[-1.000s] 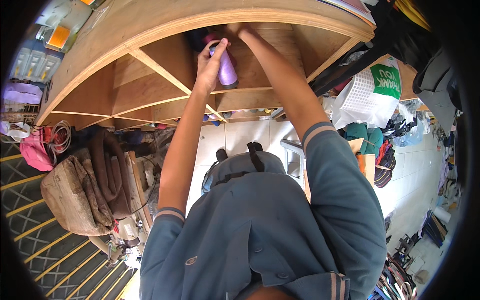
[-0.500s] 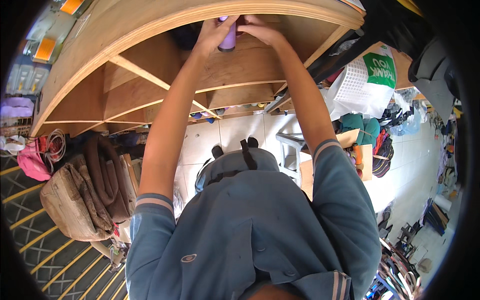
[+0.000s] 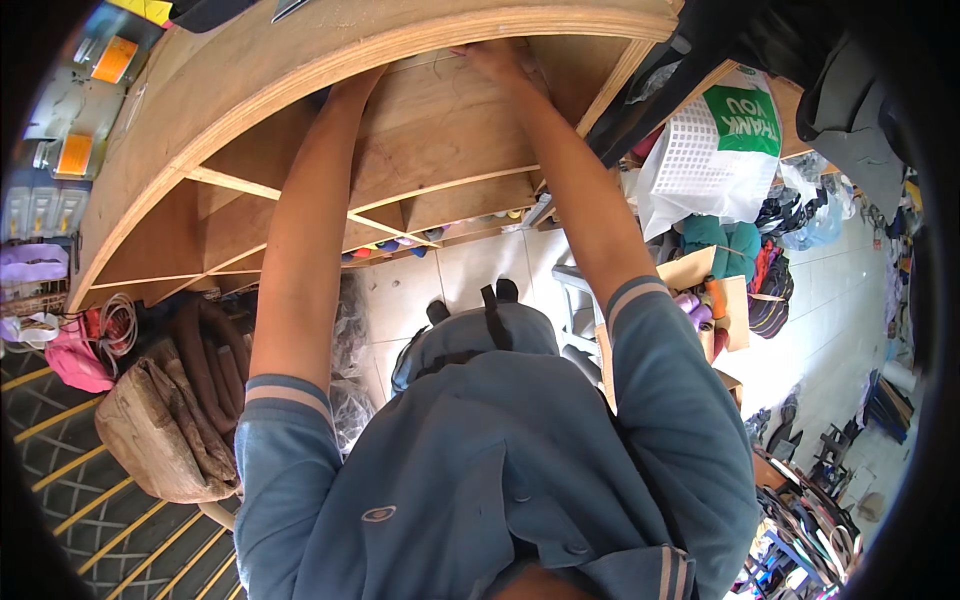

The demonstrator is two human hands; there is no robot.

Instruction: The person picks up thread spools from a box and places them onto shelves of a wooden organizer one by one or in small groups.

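Wooden shelf [image 3: 440,140] around hands [image 3: 494,62], left hand hidden

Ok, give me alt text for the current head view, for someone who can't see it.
The person's right hand is inside a wooden shelf, partly in view, while the left hand is hidden past the front edge; what either holds can't be seen. To the right are a white and green bag and an open box.
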